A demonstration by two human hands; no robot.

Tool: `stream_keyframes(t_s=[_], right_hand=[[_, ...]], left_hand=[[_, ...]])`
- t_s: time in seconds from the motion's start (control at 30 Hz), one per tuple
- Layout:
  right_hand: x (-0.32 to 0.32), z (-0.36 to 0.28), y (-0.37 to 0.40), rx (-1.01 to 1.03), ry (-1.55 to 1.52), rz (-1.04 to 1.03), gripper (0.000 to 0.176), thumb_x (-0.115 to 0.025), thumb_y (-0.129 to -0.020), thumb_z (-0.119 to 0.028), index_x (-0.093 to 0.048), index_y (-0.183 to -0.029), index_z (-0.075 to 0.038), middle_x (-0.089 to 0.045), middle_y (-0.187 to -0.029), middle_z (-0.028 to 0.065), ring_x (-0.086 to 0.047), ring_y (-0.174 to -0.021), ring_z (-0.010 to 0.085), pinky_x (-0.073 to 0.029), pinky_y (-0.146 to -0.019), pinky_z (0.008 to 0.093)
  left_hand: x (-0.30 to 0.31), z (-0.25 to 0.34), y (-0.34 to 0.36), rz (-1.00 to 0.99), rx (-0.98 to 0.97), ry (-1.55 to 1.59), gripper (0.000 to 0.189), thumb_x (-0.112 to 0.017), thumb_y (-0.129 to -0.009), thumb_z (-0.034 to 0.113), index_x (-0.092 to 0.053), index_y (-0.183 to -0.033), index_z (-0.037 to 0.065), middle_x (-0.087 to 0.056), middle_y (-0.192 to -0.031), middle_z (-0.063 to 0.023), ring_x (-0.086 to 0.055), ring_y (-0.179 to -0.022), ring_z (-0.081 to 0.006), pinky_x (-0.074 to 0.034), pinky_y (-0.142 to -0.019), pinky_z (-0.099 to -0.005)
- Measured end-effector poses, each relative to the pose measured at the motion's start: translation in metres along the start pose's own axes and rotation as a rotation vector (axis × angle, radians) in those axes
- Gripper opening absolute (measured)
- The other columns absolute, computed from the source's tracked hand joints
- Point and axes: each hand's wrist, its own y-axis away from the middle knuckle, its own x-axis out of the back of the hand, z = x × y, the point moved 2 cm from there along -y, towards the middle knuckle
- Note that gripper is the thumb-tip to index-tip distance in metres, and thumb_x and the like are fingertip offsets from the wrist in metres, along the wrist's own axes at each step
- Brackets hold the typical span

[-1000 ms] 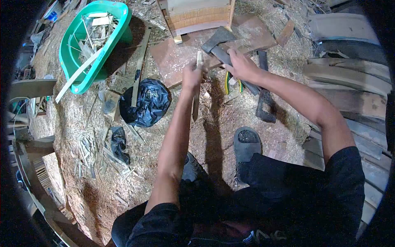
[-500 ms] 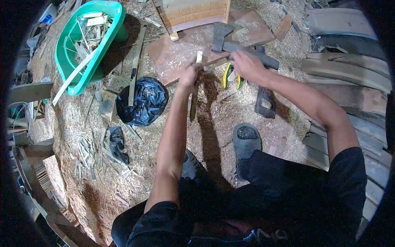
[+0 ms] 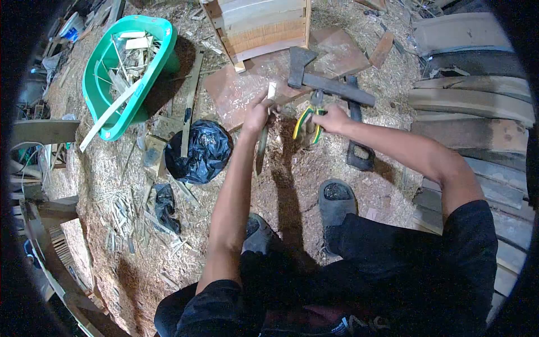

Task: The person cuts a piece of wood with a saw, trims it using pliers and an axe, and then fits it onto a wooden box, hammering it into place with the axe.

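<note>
My left hand [image 3: 257, 116] is closed around a thin wooden strip [image 3: 261, 151], whose pale end sticks up past the fingers. In my right hand [image 3: 334, 119] is a pair of pliers [image 3: 304, 122] with yellow-and-green handles. Its handles are spread and its jaws point away from me, close to the axe handle. The axe [image 3: 338, 87] lies with its head on the brown board [image 3: 233, 92]. Under the axe handle and beside my right hand lies another dark tool with a looped grip [image 3: 359, 157].
A slatted wooden piece [image 3: 261, 28] stands on the board's far side. Left are a green tub [image 3: 92, 90] of wood scraps and a black plastic-lined container [image 3: 205, 151] with a strip across it. Curved boards [image 3: 471, 132] are stacked at right. Shavings cover the ground.
My right hand has taken hold of the pliers and drawn them slightly toward me and left, lifting them from beside the axe handle. My left hand still holds the strip. The view has shifted slightly.
</note>
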Motion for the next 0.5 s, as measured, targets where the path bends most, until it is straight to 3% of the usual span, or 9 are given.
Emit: stream_keyframes(t_s=[0.1,0.13,0.17,0.23,0.33,0.47,0.5], right_hand=[[0.001,-0.037,0.046,-0.081,-0.18,-0.12,0.032,-0.061,-0.093,-0.02,-0.06,-0.109,0.007,-0.065,-0.085,0.0154,-0.063,-0.059,0.0189,-0.048,-0.044,0.0296],[-0.003,-0.05,0.061,-0.158,-0.494,-0.199,0.026,-0.058,-0.094,-0.01,-0.057,-0.112,0.008,-0.064,-0.084,0.0139,-0.063,-0.061,0.0165,-0.048,-0.045,0.0228],[-0.004,-0.057,0.068,-0.137,-0.55,-0.192,0.021,-0.058,-0.093,-0.004,-0.056,-0.111,0.006,-0.063,-0.082,0.0105,-0.058,-0.057,0.0125,-0.042,-0.044,0.0194],[-0.001,-0.06,0.069,0.0,-0.465,-0.278,0.02,-0.061,-0.093,-0.009,-0.056,-0.11,0.001,-0.06,-0.079,0.0072,-0.05,-0.053,0.0081,-0.038,-0.042,0.0214],[0.013,-0.09,0.07,0.218,-0.458,-0.175,0.018,-0.063,-0.094,-0.016,-0.058,-0.105,-0.003,-0.058,-0.077,0.0041,-0.045,-0.051,0.0056,-0.035,-0.042,0.0219],[0.066,-0.155,0.088,0.225,-0.452,-0.313,0.02,-0.066,-0.095,-0.025,-0.062,-0.098,-0.005,-0.057,-0.075,-0.003,-0.048,-0.057,0.0032,-0.038,-0.047,0.0236],[0.071,-0.164,0.083,0.376,-0.432,-0.271,0.021,-0.066,-0.095,-0.025,-0.063,-0.1,-0.005,-0.057,-0.075,-0.0038,-0.048,-0.06,0.003,-0.038,-0.048,0.0234]], left_hand=[[-0.005,0.044,0.021,0.027,0.01,-0.166,0.051,-0.049,-0.095,0.014,-0.043,-0.146,0.01,-0.059,-0.075,-0.0033,-0.046,-0.047,-0.0104,-0.034,-0.04,-0.0254],[-0.003,0.054,0.021,0.012,-0.023,-0.202,0.05,-0.049,-0.096,0.014,-0.043,-0.145,0.011,-0.059,-0.075,-0.0035,-0.046,-0.047,-0.0102,-0.034,-0.04,-0.0256],[-0.001,0.064,0.021,-0.001,-0.057,-0.238,0.049,-0.048,-0.096,0.014,-0.044,-0.145,0.011,-0.059,-0.076,-0.0037,-0.045,-0.047,-0.0101,-0.034,-0.04,-0.0257],[0.002,0.093,0.026,-0.032,-0.062,-0.295,0.051,-0.048,-0.094,0.011,-0.044,-0.145,0.012,-0.059,-0.079,-0.0044,-0.046,-0.049,-0.0096,-0.035,-0.041,-0.0259],[0.006,0.132,0.033,-0.04,-0.107,-0.363,0.049,-0.047,-0.097,0.013,-0.042,-0.146,0.009,-0.058,-0.076,-0.0046,-0.045,-0.047,-0.009,-0.034,-0.04,-0.0241],[-0.001,0.194,0.066,-0.067,-0.131,-0.369,0.049,-0.045,-0.097,0.012,-0.039,-0.145,0.003,-0.056,-0.071,-0.002,-0.044,-0.044,-0.0086,-0.033,-0.039,-0.0237],[-0.002,0.207,0.075,-0.091,-0.129,-0.378,0.049,-0.044,-0.097,0.012,-0.038,-0.145,0.003,-0.055,-0.07,-0.0015,-0.044,-0.043,-0.0085,-0.033,-0.039,-0.0238]])
